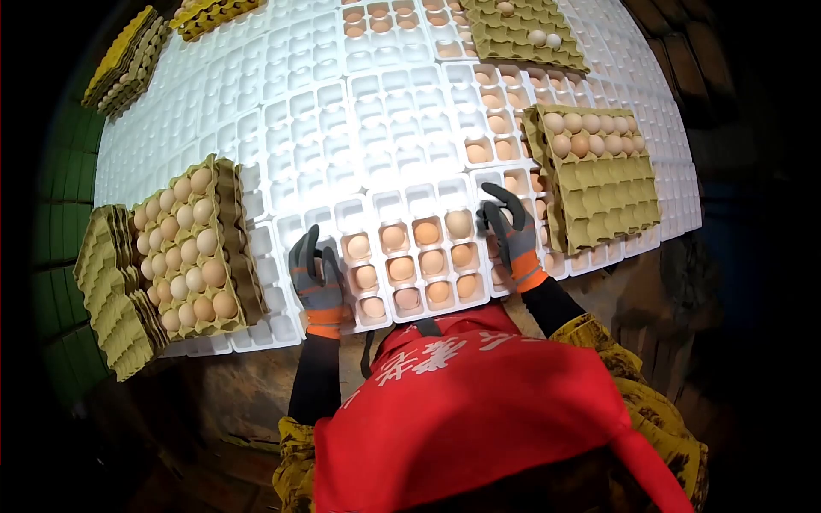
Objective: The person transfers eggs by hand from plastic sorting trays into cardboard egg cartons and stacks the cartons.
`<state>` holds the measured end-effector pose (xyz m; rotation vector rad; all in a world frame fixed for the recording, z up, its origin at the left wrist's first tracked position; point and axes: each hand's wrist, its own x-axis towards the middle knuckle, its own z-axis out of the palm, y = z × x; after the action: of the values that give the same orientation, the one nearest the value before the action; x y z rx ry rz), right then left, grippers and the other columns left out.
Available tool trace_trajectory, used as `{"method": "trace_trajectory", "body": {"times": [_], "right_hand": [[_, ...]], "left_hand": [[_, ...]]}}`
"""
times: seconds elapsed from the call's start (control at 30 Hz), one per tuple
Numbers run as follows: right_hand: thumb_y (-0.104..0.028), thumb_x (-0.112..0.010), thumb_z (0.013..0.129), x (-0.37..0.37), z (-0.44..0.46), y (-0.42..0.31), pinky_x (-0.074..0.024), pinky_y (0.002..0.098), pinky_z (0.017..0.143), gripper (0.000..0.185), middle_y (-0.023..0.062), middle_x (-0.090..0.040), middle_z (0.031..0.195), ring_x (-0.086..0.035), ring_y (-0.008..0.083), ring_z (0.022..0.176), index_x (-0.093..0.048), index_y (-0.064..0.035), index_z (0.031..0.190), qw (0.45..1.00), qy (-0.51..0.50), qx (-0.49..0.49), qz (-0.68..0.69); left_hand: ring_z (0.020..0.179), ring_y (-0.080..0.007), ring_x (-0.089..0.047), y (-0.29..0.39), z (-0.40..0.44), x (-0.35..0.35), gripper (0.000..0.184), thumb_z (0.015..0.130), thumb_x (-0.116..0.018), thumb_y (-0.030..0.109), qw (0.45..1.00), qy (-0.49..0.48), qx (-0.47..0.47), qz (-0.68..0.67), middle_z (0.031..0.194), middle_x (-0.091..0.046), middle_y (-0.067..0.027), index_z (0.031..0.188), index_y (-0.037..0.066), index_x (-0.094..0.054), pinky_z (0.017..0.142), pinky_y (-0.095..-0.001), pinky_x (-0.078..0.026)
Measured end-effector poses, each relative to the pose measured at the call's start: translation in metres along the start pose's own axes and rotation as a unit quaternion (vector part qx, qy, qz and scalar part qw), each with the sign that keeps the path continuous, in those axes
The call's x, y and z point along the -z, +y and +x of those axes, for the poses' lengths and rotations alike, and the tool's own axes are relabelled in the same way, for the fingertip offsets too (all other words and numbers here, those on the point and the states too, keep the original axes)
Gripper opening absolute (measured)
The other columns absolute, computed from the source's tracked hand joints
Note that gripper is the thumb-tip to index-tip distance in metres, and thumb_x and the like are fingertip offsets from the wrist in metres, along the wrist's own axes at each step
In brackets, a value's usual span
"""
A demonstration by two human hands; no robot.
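Observation:
My left hand point(318, 278), in a grey glove with an orange cuff, is over the left edge of a white foam egg tray point(368, 323). Its fingers are apart and I see nothing in them. Several light brown eggs point(432, 262) sit in the tray's cells between my hands. On the right, my right hand point(515, 242), gloved alike, hovers at the tray's right edge with thumb and fingers spread. A pale egg partly shows behind those fingers and appears to lie in a cell. The pale egg point(458, 225) is nearest to that hand on its left.
More white foam trays point(393, 111) cover the table, some cells holding eggs. A stack of pulp trays with eggs point(184, 248) stands at left beside bare pulp trays point(115, 291). Partly filled pulp trays point(603, 192) rest at right; others point(526, 34) lie farther back.

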<state>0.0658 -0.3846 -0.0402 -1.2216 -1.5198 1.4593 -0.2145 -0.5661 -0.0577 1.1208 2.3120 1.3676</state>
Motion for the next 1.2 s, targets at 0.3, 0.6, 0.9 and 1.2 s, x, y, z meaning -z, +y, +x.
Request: {"method": "trace_trajectory", "body": {"times": [0.3,0.6,0.9,1.2], "right_hand": [[-0.016,-0.063,0.09,0.042,-0.013,-0.035,-0.0417,0.0453,0.105,0.044,0.0149,-0.058,0.132,-0.052,0.0348,0.124,-0.058,-0.011,0.133,0.913,-0.055,0.225,-0.336],[-0.015,-0.066,0.087,0.292,0.069,-0.08,-0.0468,0.0405,0.099,0.045,0.0109,-0.062,0.124,-0.058,0.0324,0.114,-0.06,-0.018,0.131,0.891,0.09,0.148,-0.421],[-0.015,-0.071,0.082,0.347,0.153,-0.044,-0.0452,0.0456,0.098,0.052,0.0085,-0.06,0.122,-0.058,0.0334,0.112,-0.056,-0.0191,0.132,0.812,-0.059,0.258,-0.52],[-0.018,-0.072,0.084,0.361,0.156,-0.064,-0.0516,0.0308,0.089,0.055,0.0069,-0.06,0.119,-0.062,0.0175,0.102,-0.052,-0.0084,0.134,0.985,-0.156,-0.057,0.046]], "left_hand": [[0.13,-0.0326,-0.05,0.004,0.009,-0.027,0.038,0.092,-0.053,0.003,0.984,-0.045,-0.12,0.121,0.133,-0.06,-0.0155,0.129,0.004,-0.062,0.114,-0.0447,-0.033],[0.118,-0.0349,-0.058,0.229,0.039,-0.192,0.043,0.086,-0.068,0.007,0.931,-0.189,-0.302,-0.076,0.125,-0.063,-0.0164,0.129,0.01,-0.063,0.102,-0.0419,-0.046],[0.087,-0.0309,-0.063,0.28,0.061,-0.291,0.034,0.073,-0.076,0.01,0.905,-0.243,-0.302,0.174,0.104,-0.062,-0.011,0.106,0.01,-0.066,0.077,-0.04,-0.052],[0.11,-0.0197,-0.058,0.278,0.062,-0.275,0.031,0.095,-0.055,0.016,0.921,-0.256,0.112,-0.271,0.123,-0.054,-0.0081,0.124,0.005,-0.055,0.085,-0.0336,-0.054]]}}
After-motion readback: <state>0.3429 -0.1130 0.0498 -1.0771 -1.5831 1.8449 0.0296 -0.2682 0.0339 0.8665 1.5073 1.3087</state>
